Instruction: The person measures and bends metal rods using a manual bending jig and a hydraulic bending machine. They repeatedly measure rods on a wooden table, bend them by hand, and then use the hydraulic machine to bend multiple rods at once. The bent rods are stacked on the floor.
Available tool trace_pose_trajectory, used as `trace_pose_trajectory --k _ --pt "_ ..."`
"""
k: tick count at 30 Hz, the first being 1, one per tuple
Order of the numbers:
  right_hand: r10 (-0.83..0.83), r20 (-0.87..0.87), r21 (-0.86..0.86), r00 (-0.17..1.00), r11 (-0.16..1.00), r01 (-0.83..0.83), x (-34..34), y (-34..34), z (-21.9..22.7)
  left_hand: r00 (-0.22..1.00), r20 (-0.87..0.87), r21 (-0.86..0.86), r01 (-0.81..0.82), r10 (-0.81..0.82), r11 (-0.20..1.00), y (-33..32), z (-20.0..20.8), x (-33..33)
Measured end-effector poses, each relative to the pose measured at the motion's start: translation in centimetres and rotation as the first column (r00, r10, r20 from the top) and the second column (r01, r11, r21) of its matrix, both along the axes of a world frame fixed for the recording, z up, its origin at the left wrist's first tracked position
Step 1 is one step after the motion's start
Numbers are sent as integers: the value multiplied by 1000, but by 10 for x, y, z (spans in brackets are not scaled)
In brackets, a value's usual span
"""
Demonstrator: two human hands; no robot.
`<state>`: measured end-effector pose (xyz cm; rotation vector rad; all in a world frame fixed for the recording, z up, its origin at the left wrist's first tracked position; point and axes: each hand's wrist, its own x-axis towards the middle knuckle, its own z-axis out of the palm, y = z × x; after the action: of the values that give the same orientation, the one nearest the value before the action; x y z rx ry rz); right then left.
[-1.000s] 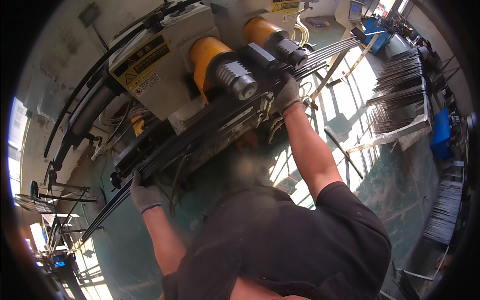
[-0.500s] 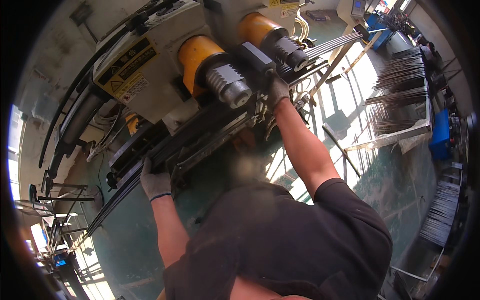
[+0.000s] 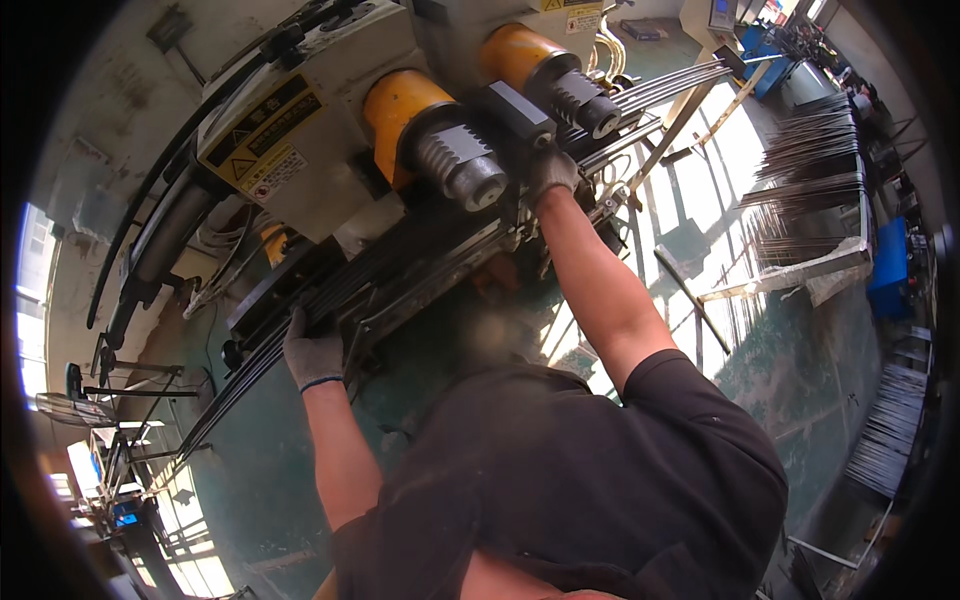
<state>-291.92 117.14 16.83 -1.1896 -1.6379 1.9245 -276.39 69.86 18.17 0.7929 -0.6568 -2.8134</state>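
Observation:
My left hand [image 3: 314, 360], in a pale knit glove with a dark cuff edge, is at a bundle of long thin metal rods [image 3: 245, 372]. One finger points up along the rods, and the others go out of sight behind them; the hand looks closed round the bundle. Under a dark rectangular block [image 3: 514, 112] on the machine [image 3: 330, 150] is my gloved right hand [image 3: 553, 176]. Its fingers are in shadow and mostly hidden. Two ribbed steel spindles [image 3: 462, 165] with yellow housings [image 3: 405, 100] stick out on either side of the block. Rods also show beyond my right hand [image 3: 665, 90].
A rack [image 3: 855, 200] loaded with thin rods stands at the right, with a blue box [image 3: 888, 270] beside it. Lower right lies another stack of rods [image 3: 888, 430]. A fan [image 3: 75, 408] is at the far left. Green floor [image 3: 250, 500] lies below the machine.
My right hand has shifted slightly down, and more of its fingers have gone into shadow beneath the block. My left hand stays at the rods. The whole view has turned slightly.

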Motion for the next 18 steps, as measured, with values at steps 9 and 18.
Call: trace_pose_trajectory --k 9,18 --pt "156 -44 169 987 975 -146 24 6 7 995 -28 -126 -101 99 987 -62 -16 -3" --pt "86 -265 -181 960 974 -137 99 17 -30 992 75 -136 -87 97 987 38 18 -1"
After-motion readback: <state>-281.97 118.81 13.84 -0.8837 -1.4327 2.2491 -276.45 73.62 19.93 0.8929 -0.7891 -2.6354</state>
